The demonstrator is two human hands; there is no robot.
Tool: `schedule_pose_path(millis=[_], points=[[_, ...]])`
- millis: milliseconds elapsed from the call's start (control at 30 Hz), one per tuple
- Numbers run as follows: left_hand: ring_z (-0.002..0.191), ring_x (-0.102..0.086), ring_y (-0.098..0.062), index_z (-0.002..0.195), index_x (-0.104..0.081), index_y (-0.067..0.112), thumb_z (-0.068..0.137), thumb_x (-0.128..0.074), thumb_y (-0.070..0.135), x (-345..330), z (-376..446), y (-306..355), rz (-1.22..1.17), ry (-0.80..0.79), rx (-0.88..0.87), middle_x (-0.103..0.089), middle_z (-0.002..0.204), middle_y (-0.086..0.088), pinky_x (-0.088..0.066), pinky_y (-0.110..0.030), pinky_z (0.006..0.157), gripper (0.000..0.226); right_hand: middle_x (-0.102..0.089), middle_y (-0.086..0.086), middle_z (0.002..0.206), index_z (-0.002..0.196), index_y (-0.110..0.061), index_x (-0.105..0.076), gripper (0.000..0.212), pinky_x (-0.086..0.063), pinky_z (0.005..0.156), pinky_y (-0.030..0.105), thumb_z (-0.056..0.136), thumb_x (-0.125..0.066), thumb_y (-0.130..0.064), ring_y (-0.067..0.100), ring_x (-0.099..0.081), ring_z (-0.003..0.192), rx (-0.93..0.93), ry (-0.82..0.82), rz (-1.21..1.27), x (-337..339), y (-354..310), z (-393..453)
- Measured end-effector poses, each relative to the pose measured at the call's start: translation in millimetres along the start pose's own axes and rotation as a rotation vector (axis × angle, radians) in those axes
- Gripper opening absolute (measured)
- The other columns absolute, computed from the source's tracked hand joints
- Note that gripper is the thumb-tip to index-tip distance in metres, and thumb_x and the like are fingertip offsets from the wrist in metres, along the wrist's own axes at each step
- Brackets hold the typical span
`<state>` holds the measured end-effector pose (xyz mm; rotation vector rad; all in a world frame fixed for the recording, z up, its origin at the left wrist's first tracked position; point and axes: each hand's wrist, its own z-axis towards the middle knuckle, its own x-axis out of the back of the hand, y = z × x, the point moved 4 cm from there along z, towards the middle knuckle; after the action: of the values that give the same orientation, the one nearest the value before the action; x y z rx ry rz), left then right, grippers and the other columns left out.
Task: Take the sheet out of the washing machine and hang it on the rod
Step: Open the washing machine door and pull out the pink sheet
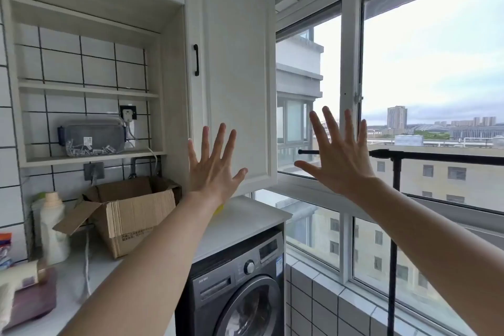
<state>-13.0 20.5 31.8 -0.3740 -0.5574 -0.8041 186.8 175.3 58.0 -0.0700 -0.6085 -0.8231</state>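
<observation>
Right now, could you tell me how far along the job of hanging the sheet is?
Nothing looks done yet. The washing machine door appears closed, with pale fabric dimly visible behind its glass. The rod by the window is bare. Nothing is in hand: the left hand and right hand are raised with fingers spread, holding nothing. Still left: open the door, pull out the sheet, and hang it over the rod.
</observation>
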Motion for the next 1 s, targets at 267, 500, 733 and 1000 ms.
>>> schedule_pose_path(millis=[267, 500, 733, 1000], points=[[0.146, -0.02, -0.03, 0.151, -0.025, 0.015, 0.095, -0.047, 0.035, -27, -9, 29, -0.074, 0.159, -0.106, -0.026, 0.157, -0.008, -0.017, -0.05, 0.116, 0.063, -0.025, 0.01, 0.156, 0.151, -0.014, -0.019, 0.081, -0.015, 0.115, 0.058, 0.089, -0.037, -0.064, 0.037, -0.018, 0.144, 0.082, 0.058, 0.035, -30, 10, -15], [0.125, -0.051, -0.031, 0.135, -0.049, 0.009, 0.091, -0.055, 0.024, -77, -21, 43, -0.101, 0.187, -0.183, -0.057, 0.132, -0.01, -0.042, -0.045, 0.103, 0.048, -0.047, 0.011, 0.142, 0.143, -0.01, -0.037, 0.066, -0.028, 0.112, 0.053, 0.094, -0.039, -0.054, 0.032, -0.036, 0.137, 0.149, -0.002, 0.098, -85, 2, -29], [0.093, -0.063, -0.029, 0.118, -0.062, 0.006, 0.086, -0.064, 0.016, -152, -26, 41, -0.17, 0.174, -0.225, -0.071, 0.099, -0.009, -0.052, -0.038, 0.076, 0.034, -0.057, 0.011, 0.131, 0.133, -0.008, -0.049, 0.051, -0.034, 0.109, 0.052, 0.093, -0.051, -0.04, 0.032, -0.047, 0.129, 0.196, -0.048, 0.154, -168, -19, -41], [0.081, -0.063, -0.027, 0.103, -0.07, 0.007, 0.078, -0.07, 0.011, -286, -42, 28, -0.226, -0.054, -0.151, -0.072, 0.079, -0.007, -0.051, -0.034, 0.063, 0.026, -0.061, 0.01, 0.125, 0.128, -0.009, -0.053, 0.045, -0.04, 0.106, 0.048, 0.09, -0.058, -0.034, 0.03, -0.053, 0.123, 0.144, -0.241, 0.252, -304, -58, -70]])
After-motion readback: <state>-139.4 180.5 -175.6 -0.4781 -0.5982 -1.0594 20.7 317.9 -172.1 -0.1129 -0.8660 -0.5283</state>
